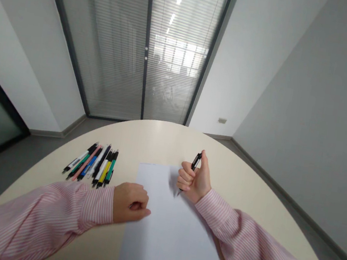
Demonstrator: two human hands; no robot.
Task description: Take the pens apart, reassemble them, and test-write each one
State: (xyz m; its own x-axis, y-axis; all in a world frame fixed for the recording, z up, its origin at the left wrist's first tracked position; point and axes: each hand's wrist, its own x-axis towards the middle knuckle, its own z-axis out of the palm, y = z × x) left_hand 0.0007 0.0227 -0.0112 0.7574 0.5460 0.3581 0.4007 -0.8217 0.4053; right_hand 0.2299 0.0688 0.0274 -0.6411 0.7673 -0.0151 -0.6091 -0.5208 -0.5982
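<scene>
In the head view a large white sheet of paper [163, 241] lies flat on the table. Above its upper right part my right hand [195, 179] is closed round a black retractable pen [195, 161]. The thumb presses on the pen's top end, and the tip points down toward the sheet; whether it touches the paper I cannot tell. My left hand [130, 204] rests curled in a loose fist on the sheet's left edge, with nothing seen in it. Left of the paper lies a row of several pens [92, 163] with black, green, pink, blue, white and yellow barrels.
All this is on a cream table [159, 138] with a rounded far edge. Beyond it stand a glass partition with blinds [120, 52] and a white wall with a socket [222, 121]. A grey wall [325, 118] runs along the right.
</scene>
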